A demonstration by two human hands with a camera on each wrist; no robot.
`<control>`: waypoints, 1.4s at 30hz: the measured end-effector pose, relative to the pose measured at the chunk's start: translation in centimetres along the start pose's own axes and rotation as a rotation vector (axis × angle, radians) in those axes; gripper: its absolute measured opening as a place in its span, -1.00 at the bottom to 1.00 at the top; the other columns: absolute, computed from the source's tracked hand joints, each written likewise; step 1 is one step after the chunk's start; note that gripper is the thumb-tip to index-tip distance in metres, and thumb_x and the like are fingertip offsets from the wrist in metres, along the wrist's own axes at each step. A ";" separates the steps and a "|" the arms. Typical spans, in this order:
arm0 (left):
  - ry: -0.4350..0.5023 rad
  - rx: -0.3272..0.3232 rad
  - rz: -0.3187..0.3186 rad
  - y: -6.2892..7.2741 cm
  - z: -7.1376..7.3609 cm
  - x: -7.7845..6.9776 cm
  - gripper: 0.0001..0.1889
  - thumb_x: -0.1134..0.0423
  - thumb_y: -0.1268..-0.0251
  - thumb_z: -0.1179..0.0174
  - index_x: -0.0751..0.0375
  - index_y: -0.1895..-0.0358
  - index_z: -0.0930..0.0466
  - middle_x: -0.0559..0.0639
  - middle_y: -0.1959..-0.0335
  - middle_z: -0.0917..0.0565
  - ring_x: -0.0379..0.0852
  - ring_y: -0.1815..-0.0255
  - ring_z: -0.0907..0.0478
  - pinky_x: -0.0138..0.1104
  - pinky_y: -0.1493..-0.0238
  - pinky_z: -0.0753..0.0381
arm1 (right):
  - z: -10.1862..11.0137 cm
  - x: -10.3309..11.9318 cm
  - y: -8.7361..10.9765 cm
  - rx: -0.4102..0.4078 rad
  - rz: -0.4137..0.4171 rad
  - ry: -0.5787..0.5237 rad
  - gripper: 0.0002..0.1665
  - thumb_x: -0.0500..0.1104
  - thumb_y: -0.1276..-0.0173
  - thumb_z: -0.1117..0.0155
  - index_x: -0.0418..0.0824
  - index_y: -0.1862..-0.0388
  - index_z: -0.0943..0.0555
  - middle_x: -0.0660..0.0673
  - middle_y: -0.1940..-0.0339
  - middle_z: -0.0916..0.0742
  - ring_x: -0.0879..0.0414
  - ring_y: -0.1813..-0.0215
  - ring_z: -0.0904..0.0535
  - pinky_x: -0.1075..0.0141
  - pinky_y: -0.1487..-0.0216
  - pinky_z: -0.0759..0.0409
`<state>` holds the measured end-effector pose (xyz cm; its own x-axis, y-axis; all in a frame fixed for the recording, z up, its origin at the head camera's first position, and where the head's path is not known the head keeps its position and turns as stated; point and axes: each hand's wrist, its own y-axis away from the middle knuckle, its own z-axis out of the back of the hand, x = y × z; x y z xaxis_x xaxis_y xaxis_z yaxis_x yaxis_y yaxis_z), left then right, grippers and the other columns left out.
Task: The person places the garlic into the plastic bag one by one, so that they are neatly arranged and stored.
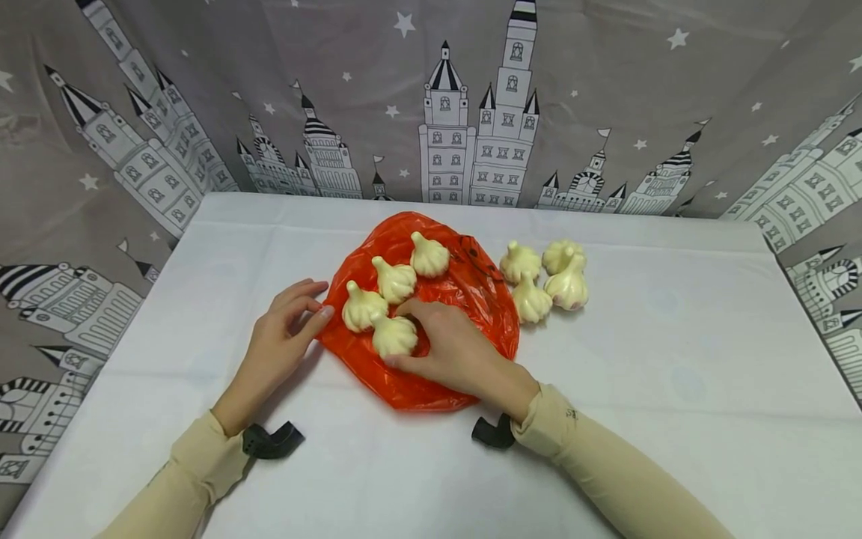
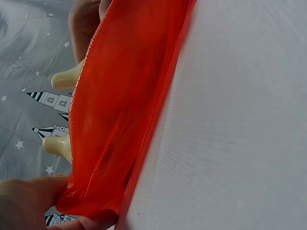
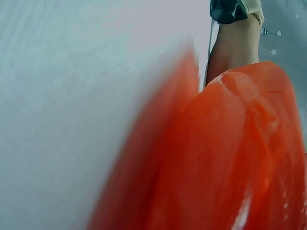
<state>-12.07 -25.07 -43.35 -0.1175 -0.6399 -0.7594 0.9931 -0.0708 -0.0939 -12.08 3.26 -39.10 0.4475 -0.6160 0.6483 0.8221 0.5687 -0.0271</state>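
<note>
A red plastic bag [image 1: 397,385] lies spread on the white table with several garlic bulbs [image 1: 396,282] on it. My left hand [image 1: 286,329] pinches the bag's left edge between thumb and fingers. In the left wrist view the thumb [image 2: 45,187] is above the bag edge and a finger [image 2: 98,221] below it. My right hand [image 1: 458,348] reaches over the bag from the right, thumb and fingers around the nearest garlic bulb [image 1: 393,337]. Bag film [image 3: 230,158] fills much of the right wrist view and hides that hand's grip.
Several more garlic bulbs [image 1: 567,288] stand close together just right of the bag, at the far side of the white-covered table [image 1: 673,374]. A grey curtain [image 1: 606,67] printed with castles and stars hangs behind it.
</note>
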 end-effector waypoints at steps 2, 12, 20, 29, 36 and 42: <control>0.005 0.003 0.006 0.0 0.0 -0.1 -0.71 0.02 -0.58 -0.22 0.20 0.16 -0.65 0.13 -0.52 -0.49 0.17 -0.66 -0.20 0.22 -0.51 -0.41 | -0.1 0.0 0.0 0.010 0.002 0.008 -0.32 0.15 -0.31 -0.57 -0.14 -0.27 -0.57 -0.01 -0.08 -0.76 0.11 -0.12 -0.67 0.21 -0.28 -0.65; 0.012 0.003 0.004 -0.1 0.0 -0.3 -0.73 0.05 -0.58 -0.24 0.22 0.16 -0.66 0.12 -0.51 -0.51 0.16 -0.66 -0.21 0.19 -0.51 -0.41 | 0.0 0.0 0.2 0.030 -0.003 0.036 -0.26 0.17 -0.32 -0.56 -0.16 -0.32 -0.54 -0.04 -0.15 -0.74 0.05 -0.21 -0.66 0.16 -0.36 -0.62; 0.000 -0.002 -0.006 -0.1 0.0 -0.1 -0.74 0.04 -0.58 -0.23 0.18 0.17 -0.65 0.12 -0.51 -0.51 0.16 -0.66 -0.21 0.21 -0.50 -0.41 | 0.1 0.1 0.2 0.037 0.011 0.052 -0.26 0.18 -0.33 -0.55 -0.18 -0.31 -0.54 -0.06 -0.15 -0.74 0.04 -0.22 -0.64 0.15 -0.38 -0.61; 0.008 -0.017 -0.025 0.1 0.1 -0.3 -0.75 0.07 -0.56 -0.27 0.20 0.18 -0.69 0.10 -0.47 -0.55 0.12 -0.63 -0.26 -0.02 -0.53 -0.44 | 0.1 0.5 0.2 0.032 -0.022 0.066 -0.27 0.24 -0.27 -0.58 -0.16 -0.21 -0.57 0.00 0.02 -0.73 0.09 -0.04 -0.63 0.22 -0.18 -0.66; -0.007 -0.016 -0.021 0.0 0.1 -0.2 -0.75 0.06 -0.57 -0.25 0.18 0.18 -0.67 0.09 -0.48 -0.55 0.11 -0.64 -0.25 0.09 -0.51 -0.42 | 0.7 0.4 0.3 0.065 0.028 0.061 -0.22 0.13 -0.31 -0.57 -0.19 -0.38 -0.52 -0.10 -0.27 -0.70 -0.01 -0.36 -0.59 0.11 -0.51 -0.51; 0.011 -0.013 -0.021 0.1 0.1 -0.3 -0.74 0.06 -0.57 -0.25 0.21 0.18 -0.67 0.12 -0.48 -0.54 0.14 -0.64 -0.23 0.17 -0.51 -0.40 | 1.0 0.4 0.5 0.071 0.044 0.049 -0.38 0.00 -0.32 -0.57 -0.16 -0.27 -0.56 -0.06 -0.15 -0.71 0.02 -0.26 -0.60 0.12 -0.43 -0.55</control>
<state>-11.97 -24.97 -43.05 -0.1384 -0.6296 -0.7645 0.9902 -0.0744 -0.1180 -11.82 3.82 -38.10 0.5011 -0.6147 0.6092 0.7750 0.6319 0.0001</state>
